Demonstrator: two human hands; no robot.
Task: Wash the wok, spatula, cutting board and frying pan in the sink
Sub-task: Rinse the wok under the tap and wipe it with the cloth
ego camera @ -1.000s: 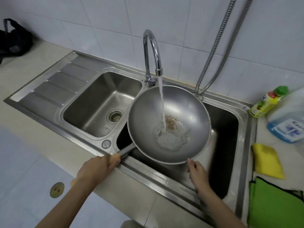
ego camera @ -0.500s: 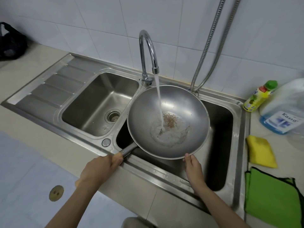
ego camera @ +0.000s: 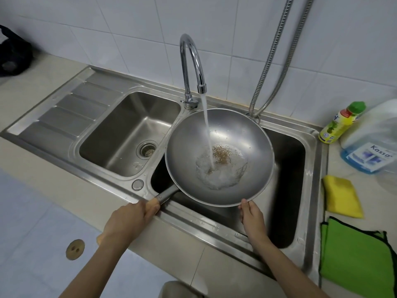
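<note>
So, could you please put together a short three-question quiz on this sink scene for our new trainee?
1. True or false: the tap is running into the wok.
2. Which hand grips the wok's handle? A) left hand B) right hand C) neither
3. Fill in: the wok is held over the ____ basin of the double sink.

Key:
1. True; water pools around brown residue at the bottom.
2. A; the right hand holds the wok's near rim.
3. Right; the left basin holds nothing but its drain strainer.
</note>
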